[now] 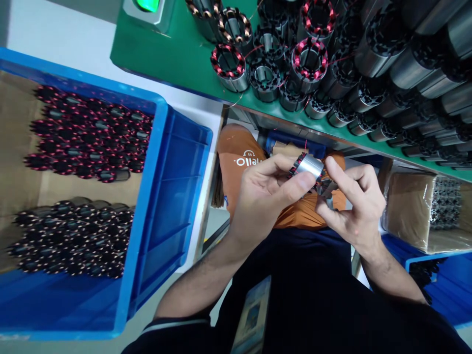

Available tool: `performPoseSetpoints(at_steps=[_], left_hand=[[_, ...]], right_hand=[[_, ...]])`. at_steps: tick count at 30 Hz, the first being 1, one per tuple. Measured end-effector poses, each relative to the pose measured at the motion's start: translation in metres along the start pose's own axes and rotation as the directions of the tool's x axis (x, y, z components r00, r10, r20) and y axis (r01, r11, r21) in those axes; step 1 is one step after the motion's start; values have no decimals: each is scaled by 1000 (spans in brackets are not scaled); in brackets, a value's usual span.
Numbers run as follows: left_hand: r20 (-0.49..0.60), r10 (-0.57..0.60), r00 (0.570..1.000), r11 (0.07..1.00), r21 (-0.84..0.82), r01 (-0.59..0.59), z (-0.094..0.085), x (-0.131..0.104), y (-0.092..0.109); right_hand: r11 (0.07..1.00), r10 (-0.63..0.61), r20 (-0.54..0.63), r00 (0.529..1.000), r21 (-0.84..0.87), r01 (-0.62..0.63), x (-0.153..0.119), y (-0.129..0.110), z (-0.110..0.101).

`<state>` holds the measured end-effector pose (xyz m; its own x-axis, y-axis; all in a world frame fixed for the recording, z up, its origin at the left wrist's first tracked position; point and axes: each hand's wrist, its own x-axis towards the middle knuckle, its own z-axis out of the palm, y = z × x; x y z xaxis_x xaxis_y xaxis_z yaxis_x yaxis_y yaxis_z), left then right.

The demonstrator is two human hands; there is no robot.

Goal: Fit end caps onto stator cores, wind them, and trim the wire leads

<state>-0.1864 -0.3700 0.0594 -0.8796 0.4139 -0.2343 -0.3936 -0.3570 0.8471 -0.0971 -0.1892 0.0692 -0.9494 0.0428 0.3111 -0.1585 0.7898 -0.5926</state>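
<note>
On the green bench point(165, 59), crowded along its right-hand edge, stood three pink-wound cores point(232, 81) and two copper-wound cores point(235, 27), while one blue bin point(143, 206) held two blocks. In the gap between bench edge and torso, the left hand point(263, 189) pinched one metal core point(308, 167) above the orange-clad lap point(236, 169); the right hand point(354, 204), thumb and forefinger slightly parted, was at its end, its hold impossible to tell.

On the orange cloth point(233, 189) over the person's leg, the white word "hello" point(246, 161) with a dot is readable, upside down, beside a small smiling-face sign point(249, 153).
</note>
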Motion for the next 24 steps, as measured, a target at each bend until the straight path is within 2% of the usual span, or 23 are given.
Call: performPoseSetpoints(at_steps=[5,9,13,15,17,18,20,21,22,23,24], left_hand=[[9,-10,1000,999,-51,11,0,-2,0],[18,-35,999,990,-139,37,-1,-2,-7],[-113,2,994,991,-131,-17,-3,0,-23],[-206,8,978,995,-91,-28,-15,-3,-27],[-268,34,963,999,12,-32,-43,-11,-21],[-291,85,953,993,107,-56,-62,-19,-14],[-311,288,906,904,400,-150,-108,-41,11],[-291,421,859,789,585,-188,-132,-54,26],[-254,543,800,622,762,-180,-157,-67,42],[-200,622,757,426,898,-113,-181,-79,56],[-168,608,776,257,966,8,-203,-89,69]], right_hand=[[999,31,42,999,11,-32,0,1,-2],[997,54,70,996,55,-58,-1,6,-2],[976,85,206,975,179,-123,-1,12,0],[974,98,254,962,174,-145,-2,16,2],[980,132,281,950,108,-168,-4,24,6],[981,153,297,943,70,-181,-6,30,8],[980,182,345,921,13,-199,-10,44,14],[979,189,382,904,-6,-202,-13,51,17],[980,189,415,890,-17,-200,-16,57,20],[981,183,443,878,-21,-194,-18,63,22],[982,176,466,867,-25,-186,-20,68,24]])
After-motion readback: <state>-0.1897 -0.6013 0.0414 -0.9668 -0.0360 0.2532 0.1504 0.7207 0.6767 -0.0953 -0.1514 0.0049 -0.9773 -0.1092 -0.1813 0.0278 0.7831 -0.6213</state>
